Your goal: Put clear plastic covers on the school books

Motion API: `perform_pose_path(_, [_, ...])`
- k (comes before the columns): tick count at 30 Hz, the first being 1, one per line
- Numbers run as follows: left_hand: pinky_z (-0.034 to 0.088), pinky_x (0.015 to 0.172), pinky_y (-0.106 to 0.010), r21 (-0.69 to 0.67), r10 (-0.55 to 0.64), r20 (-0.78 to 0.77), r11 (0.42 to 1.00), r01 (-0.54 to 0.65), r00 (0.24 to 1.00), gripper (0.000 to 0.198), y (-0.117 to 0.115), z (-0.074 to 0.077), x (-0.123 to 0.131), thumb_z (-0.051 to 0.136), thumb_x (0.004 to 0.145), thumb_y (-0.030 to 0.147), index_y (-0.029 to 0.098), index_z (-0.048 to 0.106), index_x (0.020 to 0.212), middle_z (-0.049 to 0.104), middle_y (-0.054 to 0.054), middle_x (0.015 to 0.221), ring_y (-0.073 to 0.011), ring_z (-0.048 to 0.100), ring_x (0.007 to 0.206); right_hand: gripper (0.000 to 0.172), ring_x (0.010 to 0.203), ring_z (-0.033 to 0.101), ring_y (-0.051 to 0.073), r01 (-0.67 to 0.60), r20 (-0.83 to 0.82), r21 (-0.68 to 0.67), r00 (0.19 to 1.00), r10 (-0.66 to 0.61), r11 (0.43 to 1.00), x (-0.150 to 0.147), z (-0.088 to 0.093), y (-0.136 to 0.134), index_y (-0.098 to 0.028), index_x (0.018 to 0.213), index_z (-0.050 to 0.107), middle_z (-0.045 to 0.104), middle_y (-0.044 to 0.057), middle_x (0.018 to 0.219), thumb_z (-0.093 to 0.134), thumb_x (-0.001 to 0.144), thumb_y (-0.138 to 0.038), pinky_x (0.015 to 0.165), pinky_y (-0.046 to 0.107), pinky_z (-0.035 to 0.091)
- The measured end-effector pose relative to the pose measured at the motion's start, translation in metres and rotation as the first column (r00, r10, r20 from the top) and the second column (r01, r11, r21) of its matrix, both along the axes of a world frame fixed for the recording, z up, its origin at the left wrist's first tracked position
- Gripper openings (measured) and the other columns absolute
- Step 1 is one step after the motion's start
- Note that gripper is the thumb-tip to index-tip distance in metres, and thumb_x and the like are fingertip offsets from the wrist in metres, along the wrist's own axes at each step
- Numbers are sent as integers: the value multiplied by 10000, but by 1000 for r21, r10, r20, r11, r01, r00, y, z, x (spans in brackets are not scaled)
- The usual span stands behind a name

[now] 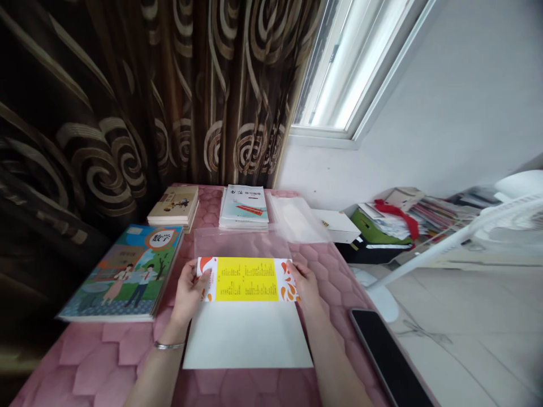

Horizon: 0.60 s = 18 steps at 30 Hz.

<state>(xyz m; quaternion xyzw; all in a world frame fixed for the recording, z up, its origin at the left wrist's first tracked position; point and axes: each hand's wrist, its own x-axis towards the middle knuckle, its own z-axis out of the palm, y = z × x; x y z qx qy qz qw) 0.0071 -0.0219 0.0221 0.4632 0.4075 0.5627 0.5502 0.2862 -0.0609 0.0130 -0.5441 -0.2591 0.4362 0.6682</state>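
Note:
A printed yellow strip [246,279] with white and orange ends lies across a white sheet or book [248,336]. My left hand [189,288] grips the strip's left end, thumb on top. At the right end, my right hand [304,282] pinches the strip's edge. A clear plastic cover [241,240] extends flat beyond the strip, away from me. Whether the strip is joined to the cover cannot be made out.
Left stand a blue-green textbook stack [123,277] and small tan books [175,204]. Behind are white booklets [245,204] and clear sleeves [299,217]. A black phone [390,356] lies on the pink quilted surface's right edge [335,277]; a white fan [441,243] stands beyond.

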Motion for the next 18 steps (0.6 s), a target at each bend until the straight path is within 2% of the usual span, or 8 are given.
perform_pose_path(7, [534,586,-252,25,6,-55,1000,-4,998,480,0,3,0,734,708,456,198,489,1030,682,-35,915,-146,660,659,415,423,561,114,-12,38,-7,999,12,1000,0,-1,1,-191,586,571,623,-25,514,799,577,-538,433,225,481])
perform_pose_path(11, [541,620,-269,27,33,-75,999,-31,997,503,2,2,2,729,697,488,193,498,1033,682,-46,931,-165,668,705,435,428,576,129,26,95,-34,995,-23,999,0,-1,2,-191,609,586,629,-18,517,769,582,-585,427,231,487])
perform_pose_path(14, [543,665,-275,61,69,-115,996,-62,991,493,6,-6,2,709,720,485,187,509,1059,667,-70,992,-183,671,800,419,492,626,163,45,126,-51,991,-39,998,2,4,0,-198,701,639,672,4,585,739,611,-595,460,253,512])
perform_pose_path(18, [542,678,-275,92,109,-144,991,-96,984,467,10,-12,1,685,745,478,182,515,1063,654,-79,1016,-182,668,822,430,671,690,214,41,148,20,988,-43,999,6,13,-7,-215,882,686,736,33,790,789,584,-508,584,296,557])
